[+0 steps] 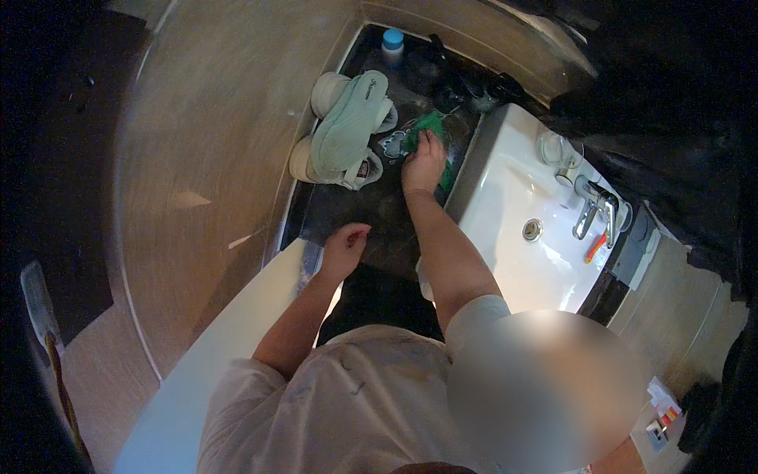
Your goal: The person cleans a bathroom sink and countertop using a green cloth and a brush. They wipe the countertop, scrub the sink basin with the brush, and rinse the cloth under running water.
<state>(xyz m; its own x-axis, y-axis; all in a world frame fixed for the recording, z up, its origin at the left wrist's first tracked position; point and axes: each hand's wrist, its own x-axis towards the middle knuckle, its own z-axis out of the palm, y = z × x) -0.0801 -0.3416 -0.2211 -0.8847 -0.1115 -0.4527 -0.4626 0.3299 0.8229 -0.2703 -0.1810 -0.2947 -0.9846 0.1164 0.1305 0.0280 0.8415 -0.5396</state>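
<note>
My right hand (424,167) is on a crumpled green cloth (427,125), its fingers over the cloth on the dark stone-like surface (388,222). A small puddle of water (392,144) lies just left of the cloth. My left hand (344,252) hovers nearer my body with its fingers curled in, and nothing shows in it. Beyond it, against the wall, sits a pair of pale shoes (303,159) with light green insoles (343,139) laid across them. One insole bears writing.
To the right is a white washbasin (503,195) with a chrome faucet (598,207), an orange-red handled item (595,249) and a clear glass (551,148) on its rim. A blue-capped white bottle (392,47) stands in the far corner. Tiled walls (195,148) border the left side.
</note>
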